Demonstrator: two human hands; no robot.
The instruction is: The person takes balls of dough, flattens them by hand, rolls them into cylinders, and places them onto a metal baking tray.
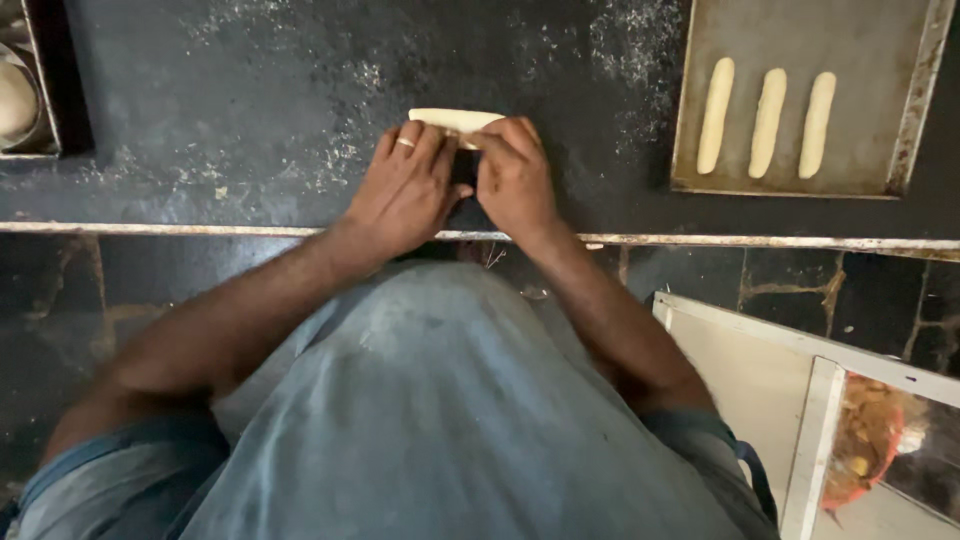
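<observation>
Both hands down on a pale strip of dough [452, 120] at the middle of the dark, flour-dusted bench [250, 100]. Left hand [405, 185] spread flat, fingers together, ring on one finger, fingertips pressing the near edge of the dough. Right hand [513, 175] just beside it, fingers curled over and pinching the dough's right end. Dough lying crosswise, left end poking out beyond the left hand's fingertips. Far right on the bench, a worn metal baking tray [800, 30] holding three shaped dough sticks [767, 108] side by side, apart, lengthwise near to far. At the far left edge, part of a framed container [40, 90]. Grey apron [450, 420] below, near.
</observation>
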